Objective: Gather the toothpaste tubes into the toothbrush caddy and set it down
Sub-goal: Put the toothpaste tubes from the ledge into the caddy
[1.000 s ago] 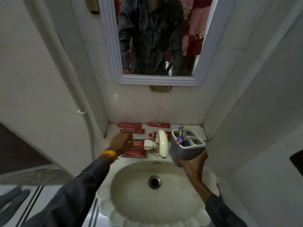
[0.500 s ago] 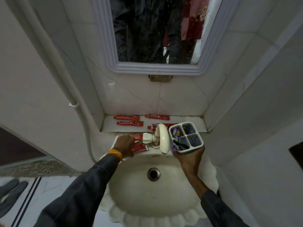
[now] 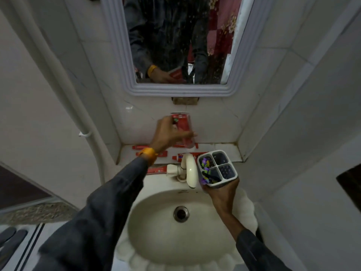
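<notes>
My left hand (image 3: 168, 134), fingers closed on a red toothpaste tube (image 3: 180, 126), lifts it above the shelf (image 3: 224, 148) while my right hand (image 3: 220, 189) grips the toothbrush caddy (image 3: 216, 168) over the sink (image 3: 246, 210); no tube caddied yet, several remain.

Narrow alcove, white marble-look tiled walls (image 3: 214, 122) on three sides. White ribbed-frame mirror (image 3: 121, 55) on back wall, small brown bracket (image 3: 185, 100) just under it. Cream scalloped basin (image 3: 156, 231) with metal drain (image 3: 181, 213) and cream tap (image 3: 190, 169). White pipe (image 3: 64, 79) clipped down the left wall. Speckled stone strip (image 3: 39, 212) lower left. Light dim, even.
</notes>
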`<state>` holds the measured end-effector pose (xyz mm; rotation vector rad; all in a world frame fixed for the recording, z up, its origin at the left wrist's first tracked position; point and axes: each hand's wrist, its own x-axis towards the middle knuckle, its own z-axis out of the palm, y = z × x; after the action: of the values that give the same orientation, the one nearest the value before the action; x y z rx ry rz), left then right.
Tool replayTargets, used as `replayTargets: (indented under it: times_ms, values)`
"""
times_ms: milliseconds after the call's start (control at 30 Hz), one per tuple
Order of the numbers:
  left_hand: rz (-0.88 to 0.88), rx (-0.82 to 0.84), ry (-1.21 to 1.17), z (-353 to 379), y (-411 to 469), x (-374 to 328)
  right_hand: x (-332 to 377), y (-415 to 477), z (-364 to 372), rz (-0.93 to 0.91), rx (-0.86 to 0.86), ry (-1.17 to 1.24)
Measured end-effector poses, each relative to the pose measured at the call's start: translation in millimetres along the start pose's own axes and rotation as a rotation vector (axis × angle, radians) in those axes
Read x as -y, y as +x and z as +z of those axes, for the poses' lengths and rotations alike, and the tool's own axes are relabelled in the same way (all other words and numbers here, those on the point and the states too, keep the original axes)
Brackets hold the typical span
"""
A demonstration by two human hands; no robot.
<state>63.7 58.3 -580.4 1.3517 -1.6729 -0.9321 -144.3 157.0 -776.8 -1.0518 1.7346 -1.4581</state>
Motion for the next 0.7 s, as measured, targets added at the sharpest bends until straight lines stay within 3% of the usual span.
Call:
replayTargets:
  times_ms: [133,400,500,600,700]
  values:
    - [0.021,0.129,0.006,43,17,11,4,0,0,-0.011,0.011,0.045]
    - [0.042,0.437,0.455,71,22,29,-2,8,-4,-0.058,0.023,-0.011]
    - [0.049,0.540,0.464,68,25,25,-5,11,-4,-0.019,0.037,-0.043]
    - [0.030,0.454,0.273,48,23,31,-4,12,-5,0.004,0.041,-0.045]
    - [-0.056,0.183,0.328,14,15,81,-7,13,-4,-0.002,0.040,-0.049]
